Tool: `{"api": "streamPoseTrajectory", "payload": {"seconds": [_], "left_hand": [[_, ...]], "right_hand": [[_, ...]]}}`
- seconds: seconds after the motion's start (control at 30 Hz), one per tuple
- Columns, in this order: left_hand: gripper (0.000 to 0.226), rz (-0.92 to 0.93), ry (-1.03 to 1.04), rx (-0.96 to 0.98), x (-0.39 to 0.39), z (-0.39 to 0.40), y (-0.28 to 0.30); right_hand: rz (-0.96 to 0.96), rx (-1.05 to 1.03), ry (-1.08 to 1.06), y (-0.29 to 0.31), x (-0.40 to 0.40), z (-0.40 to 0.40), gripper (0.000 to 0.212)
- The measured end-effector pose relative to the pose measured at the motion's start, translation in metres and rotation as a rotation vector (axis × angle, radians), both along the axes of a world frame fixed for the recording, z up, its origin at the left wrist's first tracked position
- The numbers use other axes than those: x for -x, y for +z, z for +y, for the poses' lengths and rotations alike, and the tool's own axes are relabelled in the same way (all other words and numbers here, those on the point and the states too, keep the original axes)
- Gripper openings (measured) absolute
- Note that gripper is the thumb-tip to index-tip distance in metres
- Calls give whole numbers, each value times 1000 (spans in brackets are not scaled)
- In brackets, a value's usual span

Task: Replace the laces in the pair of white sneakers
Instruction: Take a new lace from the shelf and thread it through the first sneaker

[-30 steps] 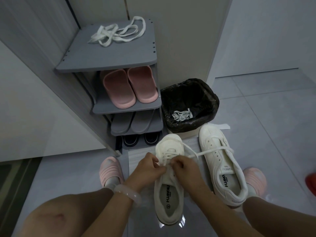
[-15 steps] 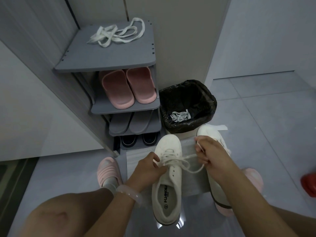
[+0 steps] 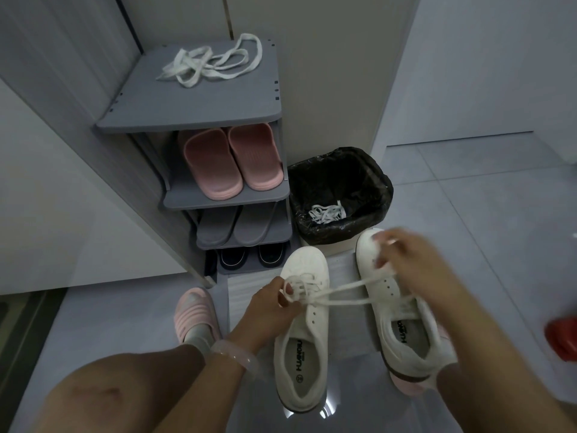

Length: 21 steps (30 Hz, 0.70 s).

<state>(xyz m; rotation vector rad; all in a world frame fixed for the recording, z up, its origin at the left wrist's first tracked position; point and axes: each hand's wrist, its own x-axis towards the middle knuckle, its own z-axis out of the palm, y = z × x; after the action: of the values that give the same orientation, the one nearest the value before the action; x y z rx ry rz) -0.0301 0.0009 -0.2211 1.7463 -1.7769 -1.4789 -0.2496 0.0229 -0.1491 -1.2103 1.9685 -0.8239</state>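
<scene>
Two white sneakers stand on the floor in front of me. The left sneaker [image 3: 304, 332] has a white lace [image 3: 340, 293] threaded through its front eyelets. My left hand [image 3: 271, 307] pinches the lace at the sneaker's eyelets. My right hand [image 3: 409, 264] grips the lace's loose strands and holds them stretched out to the right, over the right sneaker [image 3: 406, 310], which shows bare eyelets. A loose bundle of white laces [image 3: 212, 62] lies on top of the grey shoe rack [image 3: 199, 117].
A bin lined with a black bag [image 3: 340, 195] holds a discarded lace [image 3: 326, 212] beside the rack. Pink slippers [image 3: 231, 160], grey slippers and dark shoes fill the rack's shelves. My pink-slippered foot [image 3: 195, 310] stands left. A red object [image 3: 562, 337] sits at the right edge.
My right hand has pulled the lace out of the left sneaker, moving up and to the right over the right sneaker. My left hand has stayed at the eyelets.
</scene>
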Motion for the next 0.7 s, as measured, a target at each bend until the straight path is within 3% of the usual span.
{"api": "streamPoseTrajectory", "payload": {"seconds": [0.07, 0.17, 0.27, 0.33, 0.43, 0.57, 0.7], "left_hand": [[18, 9, 19, 92, 1, -1, -1], [21, 76, 89, 90, 1, -6, 4], [16, 163, 327, -73, -3, -13, 5], [10, 115, 374, -141, -7, -12, 1], [12, -47, 190, -81, -7, -6, 8], [34, -41, -64, -201, 3, 1, 25], [61, -7, -1, -222, 0, 2, 22]], "right_hand": [[147, -164, 257, -24, -31, 4, 17], [314, -317, 466, -50, -63, 14, 31], [380, -312, 480, -55, -69, 17, 19], [373, -296, 495, -56, -66, 16, 15], [420, -223, 529, -56, -66, 14, 13], [432, -106, 449, -55, -68, 15, 11], [456, -67, 428, -50, -66, 16, 9]]}}
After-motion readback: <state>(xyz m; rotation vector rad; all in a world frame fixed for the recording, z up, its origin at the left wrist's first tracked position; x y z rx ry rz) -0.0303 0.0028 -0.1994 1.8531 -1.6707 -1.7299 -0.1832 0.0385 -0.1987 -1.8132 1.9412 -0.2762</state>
